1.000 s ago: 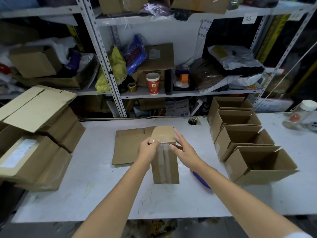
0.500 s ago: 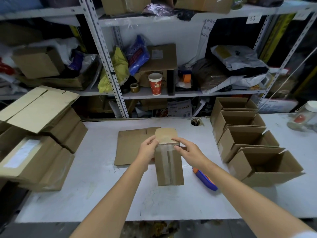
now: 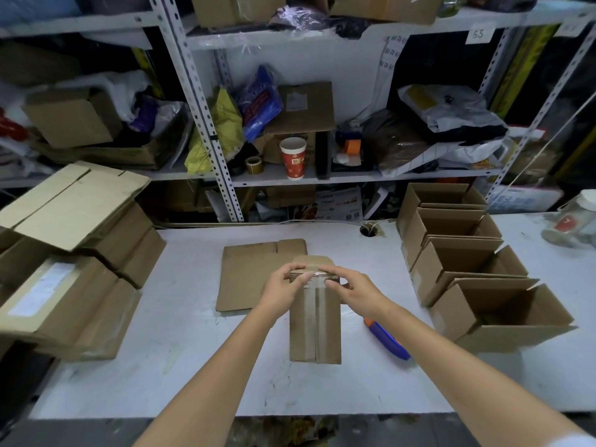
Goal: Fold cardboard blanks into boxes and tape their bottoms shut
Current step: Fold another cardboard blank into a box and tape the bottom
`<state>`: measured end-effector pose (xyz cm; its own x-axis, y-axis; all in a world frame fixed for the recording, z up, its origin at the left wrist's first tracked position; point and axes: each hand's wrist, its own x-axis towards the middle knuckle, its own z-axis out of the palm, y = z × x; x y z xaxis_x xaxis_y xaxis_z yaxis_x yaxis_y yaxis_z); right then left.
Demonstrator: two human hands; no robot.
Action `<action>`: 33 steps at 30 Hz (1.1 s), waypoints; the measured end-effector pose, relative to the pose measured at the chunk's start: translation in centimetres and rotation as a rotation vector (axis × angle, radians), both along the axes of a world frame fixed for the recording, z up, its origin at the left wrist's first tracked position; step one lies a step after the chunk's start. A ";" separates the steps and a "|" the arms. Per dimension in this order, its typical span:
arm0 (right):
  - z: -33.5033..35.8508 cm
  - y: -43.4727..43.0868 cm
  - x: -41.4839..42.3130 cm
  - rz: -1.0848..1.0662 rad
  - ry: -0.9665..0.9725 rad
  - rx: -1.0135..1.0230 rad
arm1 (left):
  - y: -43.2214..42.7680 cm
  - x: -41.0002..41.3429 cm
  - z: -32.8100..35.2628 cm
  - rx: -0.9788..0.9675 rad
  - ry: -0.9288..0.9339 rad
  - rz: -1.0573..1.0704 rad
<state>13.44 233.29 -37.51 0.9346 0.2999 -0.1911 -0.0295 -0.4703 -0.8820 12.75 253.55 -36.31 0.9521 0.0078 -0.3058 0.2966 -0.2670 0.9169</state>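
Note:
A small cardboard box stands on the white table with its bottom facing me, a strip of clear tape running down the seam. My left hand grips the box's far left edge, fingers curled over the tape end. My right hand holds the far right edge the same way, fingers over the rim and thumb on the near face. A flat cardboard blank lies just behind the box.
A blue and orange tool lies right of the box. Several folded open boxes stand in a row at the right. Stacked flat cartons fill the left side. A jar sits far right, with cluttered shelving behind.
Both hands slid along the box's far edge toward each other and their fingers curled down over the tape end. The box itself stayed where it was.

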 end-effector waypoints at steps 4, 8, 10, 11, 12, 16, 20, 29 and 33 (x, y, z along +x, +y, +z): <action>0.7 -0.1 0.3 -0.124 0.033 0.139 | -0.1 -0.4 0.1 -0.061 -0.002 -0.084; 1.4 0.3 0.2 -0.152 0.135 0.198 | -0.3 -0.4 -0.3 0.049 -0.063 -0.062; 1.1 0.1 0.3 -0.076 0.064 -0.054 | 0.0 -0.4 -0.4 0.077 -0.046 -0.069; 1.0 0.0 0.4 -0.040 0.013 -0.186 | 0.1 -0.3 -0.4 0.075 -0.046 -0.087; 1.3 -0.1 0.4 -0.023 -0.011 -0.257 | 0.2 -0.3 -0.2 0.073 -0.052 -0.113; 3.1 0.5 0.0 0.098 -0.005 -0.174 | 0.3 0.6 0.0 0.122 -0.058 -0.260; 2.1 0.0 -0.3 0.067 0.006 -0.086 | 0.5 0.7 1.4 -0.074 0.035 -0.199; 0.4 -2.0 0.7 -0.451 -0.008 0.152 | 1.8 -0.2 0.3 0.023 0.230 0.075; 0.4 -1.5 0.1 -0.427 0.085 0.124 | 1.9 0.3 -1.0 0.084 0.132 0.140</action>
